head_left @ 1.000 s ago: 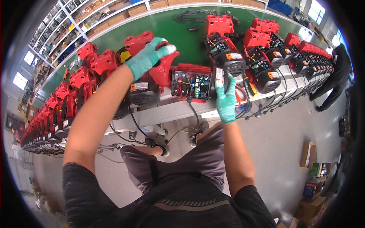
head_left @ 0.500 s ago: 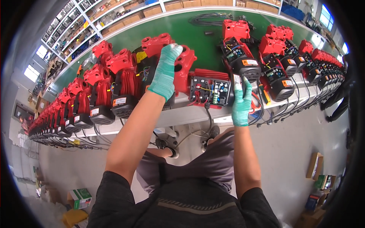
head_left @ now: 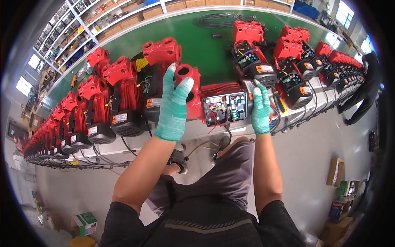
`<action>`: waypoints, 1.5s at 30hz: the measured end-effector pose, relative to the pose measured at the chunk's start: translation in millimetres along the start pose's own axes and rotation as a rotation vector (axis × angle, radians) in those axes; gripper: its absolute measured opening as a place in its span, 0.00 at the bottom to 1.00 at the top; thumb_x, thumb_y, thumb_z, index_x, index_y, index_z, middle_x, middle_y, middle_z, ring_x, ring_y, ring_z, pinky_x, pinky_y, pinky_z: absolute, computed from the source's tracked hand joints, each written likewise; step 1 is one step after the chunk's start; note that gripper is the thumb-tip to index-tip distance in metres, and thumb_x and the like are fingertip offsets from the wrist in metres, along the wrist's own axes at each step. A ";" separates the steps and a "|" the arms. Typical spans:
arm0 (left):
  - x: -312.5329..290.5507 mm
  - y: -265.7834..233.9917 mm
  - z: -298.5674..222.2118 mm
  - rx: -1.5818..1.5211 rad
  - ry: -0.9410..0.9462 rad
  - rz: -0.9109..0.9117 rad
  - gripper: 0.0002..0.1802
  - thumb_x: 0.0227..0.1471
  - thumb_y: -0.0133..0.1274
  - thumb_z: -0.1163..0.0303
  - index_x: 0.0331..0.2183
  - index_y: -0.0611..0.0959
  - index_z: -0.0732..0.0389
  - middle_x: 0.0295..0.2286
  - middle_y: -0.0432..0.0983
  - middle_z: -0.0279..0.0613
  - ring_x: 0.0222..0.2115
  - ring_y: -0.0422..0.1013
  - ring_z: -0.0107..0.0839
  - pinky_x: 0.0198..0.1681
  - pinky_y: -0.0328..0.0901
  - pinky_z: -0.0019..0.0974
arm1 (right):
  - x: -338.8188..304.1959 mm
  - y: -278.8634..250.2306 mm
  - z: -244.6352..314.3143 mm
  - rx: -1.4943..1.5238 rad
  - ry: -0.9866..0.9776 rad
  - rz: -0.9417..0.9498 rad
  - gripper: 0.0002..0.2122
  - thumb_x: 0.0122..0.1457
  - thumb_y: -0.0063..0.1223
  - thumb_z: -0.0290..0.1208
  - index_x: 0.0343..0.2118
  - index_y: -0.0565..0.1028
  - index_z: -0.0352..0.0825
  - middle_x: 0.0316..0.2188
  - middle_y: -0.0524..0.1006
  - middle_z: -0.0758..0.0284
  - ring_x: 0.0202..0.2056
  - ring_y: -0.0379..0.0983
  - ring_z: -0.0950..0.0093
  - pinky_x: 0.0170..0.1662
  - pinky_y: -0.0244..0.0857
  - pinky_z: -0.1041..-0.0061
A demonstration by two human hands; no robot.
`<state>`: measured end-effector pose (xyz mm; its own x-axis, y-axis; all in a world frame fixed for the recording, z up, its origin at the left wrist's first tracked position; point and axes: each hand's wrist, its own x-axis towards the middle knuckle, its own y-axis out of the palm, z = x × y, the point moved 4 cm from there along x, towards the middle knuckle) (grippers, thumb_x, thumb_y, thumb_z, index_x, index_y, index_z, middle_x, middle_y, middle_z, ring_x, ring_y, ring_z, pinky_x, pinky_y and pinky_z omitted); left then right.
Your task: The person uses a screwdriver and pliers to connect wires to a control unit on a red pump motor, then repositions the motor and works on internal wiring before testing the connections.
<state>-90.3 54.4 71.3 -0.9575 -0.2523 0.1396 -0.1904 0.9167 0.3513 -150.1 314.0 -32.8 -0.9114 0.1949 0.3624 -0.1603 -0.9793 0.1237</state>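
Note:
A red electric pump (head_left: 222, 88) lies sideways in front of me at the bench's near edge, between my two hands. The cover is off its terminal box (head_left: 225, 109), so a circuit board and coloured wires show. My left hand (head_left: 173, 103), in a green-and-white glove, grips the red casting at the pump's left end, with thumb and fingers spread around it. At the other end, my gloved right hand (head_left: 261, 109) holds the black motor end cover, fingers on top. The undersides of both grips are hidden. A black cable hangs below the box.
Several similar pumps (head_left: 123, 94) stand in a row to the left. More with open boxes (head_left: 255, 61) line the right. Coiled cables (head_left: 218, 19) lie on the green bench top (head_left: 205, 45). Beyond are shelves (head_left: 123, 20); a person in dark clothes (head_left: 366, 86) is at far right.
My left hand has shifted from the top of the casting to its left end, its fingers now spread wider. The pump has come slightly nearer me. My right hand stays at the motor end.

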 end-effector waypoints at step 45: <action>-44.3 -73.3 2.7 1.548 0.667 -0.036 0.40 0.42 0.70 0.56 0.57 0.76 0.55 0.59 0.65 0.48 0.64 0.54 0.59 0.63 0.55 0.59 | -19.5 -17.9 -15.3 -0.143 0.032 -0.050 0.25 0.73 0.44 0.45 0.59 0.70 0.26 0.54 0.75 0.59 0.55 0.71 0.70 0.59 0.62 0.73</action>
<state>-34.5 -0.8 36.9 -0.7730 0.0154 0.6343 -0.6151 0.2266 -0.7552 -135.2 326.9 -56.2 -0.9120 0.2444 0.3294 -0.2565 -0.9665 0.0069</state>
